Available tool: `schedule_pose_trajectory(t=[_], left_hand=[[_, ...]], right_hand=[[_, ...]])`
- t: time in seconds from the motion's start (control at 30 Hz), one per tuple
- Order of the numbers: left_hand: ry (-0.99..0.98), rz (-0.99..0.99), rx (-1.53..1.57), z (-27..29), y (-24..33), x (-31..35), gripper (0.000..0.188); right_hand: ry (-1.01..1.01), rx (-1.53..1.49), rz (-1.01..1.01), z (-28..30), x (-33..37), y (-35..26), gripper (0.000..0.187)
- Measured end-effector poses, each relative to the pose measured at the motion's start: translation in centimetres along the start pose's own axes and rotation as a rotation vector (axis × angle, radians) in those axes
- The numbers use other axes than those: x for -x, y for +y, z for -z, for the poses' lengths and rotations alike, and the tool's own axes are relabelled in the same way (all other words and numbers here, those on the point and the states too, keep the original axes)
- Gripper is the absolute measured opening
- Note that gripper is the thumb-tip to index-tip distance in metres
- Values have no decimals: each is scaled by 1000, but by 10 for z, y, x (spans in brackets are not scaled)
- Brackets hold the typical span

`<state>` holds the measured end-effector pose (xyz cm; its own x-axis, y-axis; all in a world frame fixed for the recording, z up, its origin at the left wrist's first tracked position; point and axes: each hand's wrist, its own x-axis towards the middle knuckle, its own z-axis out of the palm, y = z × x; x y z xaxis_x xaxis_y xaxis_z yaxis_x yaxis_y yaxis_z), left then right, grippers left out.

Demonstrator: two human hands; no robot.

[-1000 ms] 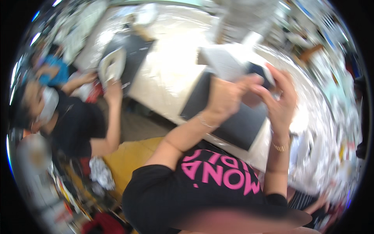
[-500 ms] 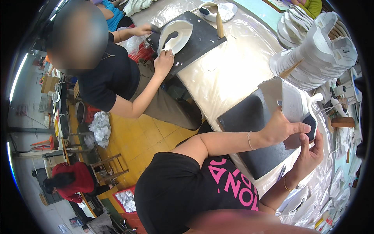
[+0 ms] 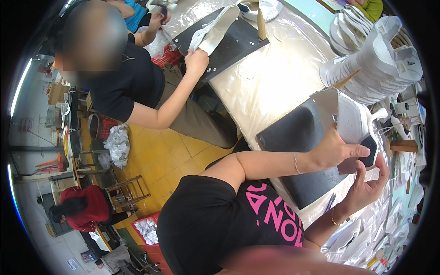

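Both bare hands up over the right side of the table, working on one piece: a white shoe upper [image 3: 350, 120] with a dark navy patch [image 3: 370, 143] at its near end. The upper is held above a black rectangular board [image 3: 311, 185] and overlaps its far right edge.

Left grip [image 3: 333, 150]: pinching the upper, thumb laid across the navy patch, fingers going behind the white material. Silvery chain bracelet on that wrist.

Right grip [image 3: 364, 189]: thumb and forefinger curved at the patch's lower edge, a gap between them; cannot tell whether they pinch the material. Gold-coloured bracelet on the wrist.

Table [image 3: 279, 82] under a shiny, cream-coloured plastic cover. Beyond the upper, near it, a tall stack of white shoe uppers [image 3: 366, 68] leans over; a pointed wooden stick [image 3: 347, 79] shows at its base. More loose white pieces [image 3: 353, 236] lie below the right forearm. Brown wooden block [image 3: 403, 145] to the right.

Across the left side, a co-worker in a black top [image 3: 123, 89] holds another white shoe piece [image 3: 215, 31] over a second black board [image 3: 243, 48]; the co-worker's other hand is raised with a blurred tool. Yellow tiled floor [image 3: 169, 158] below.
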<state>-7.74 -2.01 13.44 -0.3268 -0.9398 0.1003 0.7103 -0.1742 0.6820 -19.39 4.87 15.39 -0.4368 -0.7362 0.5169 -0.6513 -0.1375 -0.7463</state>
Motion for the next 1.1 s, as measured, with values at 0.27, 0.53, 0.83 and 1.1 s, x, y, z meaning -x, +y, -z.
schedule_pose_trajectory(t=[0.27,0.53,0.83,1.1], left_hand=[[-19,25,5,3,-2,0,42],[-12,37,53,1,-1,1,42],[-2,53,31,0,4,2,44],[-5,50,61,-1,-1,1,42]], right_hand=[[60,161,148,0,6,11,35],[75,145,88,0,6,10,34],[88,132,89,-3,6,5,31],[67,9,-62,-2,10,7,29]])
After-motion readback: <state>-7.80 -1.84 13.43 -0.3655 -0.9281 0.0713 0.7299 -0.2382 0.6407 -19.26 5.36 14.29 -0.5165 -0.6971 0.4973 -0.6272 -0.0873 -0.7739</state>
